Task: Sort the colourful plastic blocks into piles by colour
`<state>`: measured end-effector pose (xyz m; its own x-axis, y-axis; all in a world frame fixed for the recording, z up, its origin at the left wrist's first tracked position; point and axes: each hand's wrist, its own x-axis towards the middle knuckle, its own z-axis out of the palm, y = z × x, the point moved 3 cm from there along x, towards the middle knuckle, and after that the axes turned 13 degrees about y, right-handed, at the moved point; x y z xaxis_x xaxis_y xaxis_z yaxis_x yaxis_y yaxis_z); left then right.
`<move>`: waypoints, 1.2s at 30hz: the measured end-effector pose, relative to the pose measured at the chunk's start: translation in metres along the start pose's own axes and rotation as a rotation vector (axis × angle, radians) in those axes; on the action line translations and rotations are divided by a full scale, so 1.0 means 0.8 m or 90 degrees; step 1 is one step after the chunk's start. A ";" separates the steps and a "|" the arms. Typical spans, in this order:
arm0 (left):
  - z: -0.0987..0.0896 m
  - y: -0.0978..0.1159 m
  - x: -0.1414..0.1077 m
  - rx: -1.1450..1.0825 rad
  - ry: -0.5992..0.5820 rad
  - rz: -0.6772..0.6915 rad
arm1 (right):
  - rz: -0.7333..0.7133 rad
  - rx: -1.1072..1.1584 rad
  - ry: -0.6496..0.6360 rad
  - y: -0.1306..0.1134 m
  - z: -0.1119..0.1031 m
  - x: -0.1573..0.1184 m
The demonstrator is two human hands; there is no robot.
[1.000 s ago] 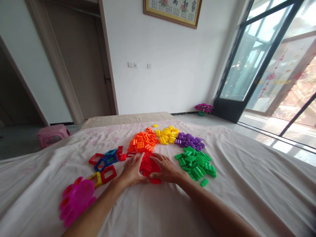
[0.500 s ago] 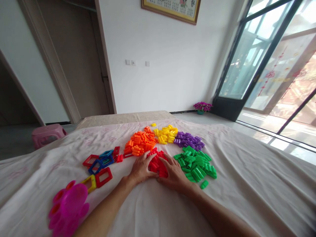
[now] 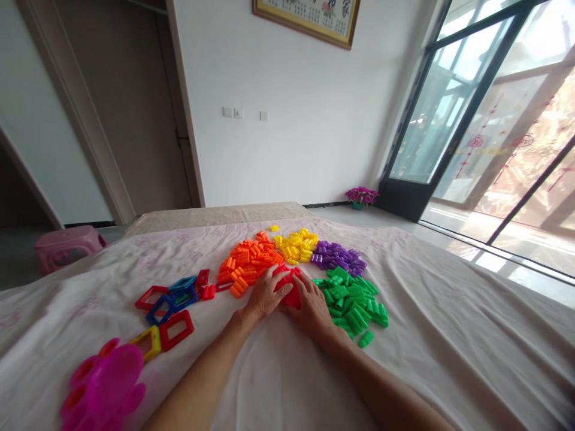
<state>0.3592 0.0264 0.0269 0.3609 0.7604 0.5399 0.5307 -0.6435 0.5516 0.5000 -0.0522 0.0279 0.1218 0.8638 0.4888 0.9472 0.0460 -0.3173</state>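
Observation:
My left hand (image 3: 266, 293) rests against the left side of a small heap of red plastic blocks (image 3: 291, 287), its fingers stretched forward and its thumb lying over the red pieces. From the right, my right hand (image 3: 311, 302) curves around the same heap with its fingers spread on it. The two hands cup the heap between them, and parts of it are hidden under the fingers. Just beyond my left hand lies a pile of orange blocks (image 3: 249, 258). Green blocks (image 3: 354, 299) spread out to the right of my right hand.
Yellow blocks (image 3: 296, 244) and purple blocks (image 3: 339, 257) lie behind the red heap. To the left are red frame tiles (image 3: 179, 320), blue frame tiles (image 3: 160, 308) and a magenta paw-shaped tray (image 3: 117, 377). A wrinkled cloth (image 3: 278, 383) covers the surface.
My hands have closed in around the red heap, the left thumb now lying across it. Several orange blocks sit nearer to my left hand. The whole view has shifted slightly.

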 end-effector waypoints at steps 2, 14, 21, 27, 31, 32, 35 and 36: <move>-0.004 -0.002 -0.003 -0.008 0.010 -0.013 | -0.007 -0.001 0.006 0.000 -0.002 -0.001; -0.004 0.000 0.015 0.022 0.010 -0.017 | -0.094 0.012 0.110 -0.012 -0.028 -0.010; -0.071 -0.016 -0.015 0.177 0.142 -0.041 | -0.025 0.028 0.025 -0.014 -0.037 0.086; -0.100 -0.058 -0.023 0.475 0.048 -0.201 | 0.001 -0.061 -0.165 -0.018 0.007 0.172; -0.103 -0.072 -0.012 0.489 -0.056 -0.258 | -0.009 -0.065 -0.190 -0.023 0.037 0.191; -0.102 -0.073 -0.009 0.485 -0.068 -0.261 | -0.006 -0.065 -0.195 -0.023 0.044 0.195; -0.098 -0.074 0.000 0.472 -0.075 -0.271 | 0.004 -0.053 -0.206 -0.021 0.067 0.207; -0.095 -0.074 0.003 0.467 -0.070 -0.272 | 0.006 -0.045 -0.207 -0.021 0.074 0.212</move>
<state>0.2700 0.0597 0.0437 0.0692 0.9532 0.2942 0.9865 -0.1093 0.1218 0.4874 0.1229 0.0681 0.0410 0.9795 0.1973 0.9661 0.0116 -0.2579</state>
